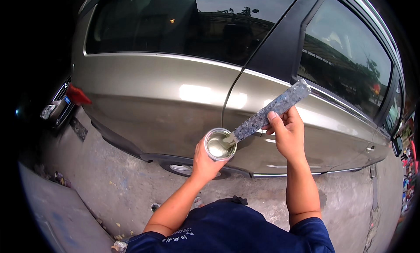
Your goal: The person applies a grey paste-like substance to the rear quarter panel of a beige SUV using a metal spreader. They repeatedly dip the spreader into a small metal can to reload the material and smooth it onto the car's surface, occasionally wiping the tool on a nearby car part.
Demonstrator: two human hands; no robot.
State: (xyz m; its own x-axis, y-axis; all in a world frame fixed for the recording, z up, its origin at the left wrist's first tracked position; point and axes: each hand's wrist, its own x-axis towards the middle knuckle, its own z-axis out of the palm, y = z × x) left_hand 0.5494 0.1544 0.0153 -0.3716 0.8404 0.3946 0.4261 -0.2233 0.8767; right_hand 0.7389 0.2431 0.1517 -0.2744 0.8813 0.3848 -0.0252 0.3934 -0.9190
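My left hand (205, 164) is wrapped round a small clear cup (211, 135) with pale greenish-gold paint (217, 146) inside. In my right hand (288, 132) is a long, flat stirring stick (267, 113), crusted with grey and bluish dried paint. Its lower end, wet with the same pale paint, dips into the cup at the right of its rim. The upper end points up and right, past my thumb. Beyond both hands stands a champagne-coloured car (166, 95), its side facing me. My fingers behind the cup are hidden.
The car's rear wheel (179, 168) sits just beyond the cup. A second, dark car (59, 104) shows at the far left. A grey panel or ledge (61, 218) lies at lower left on the concrete ground (113, 183). The wing mirror (397, 145) juts out at right.
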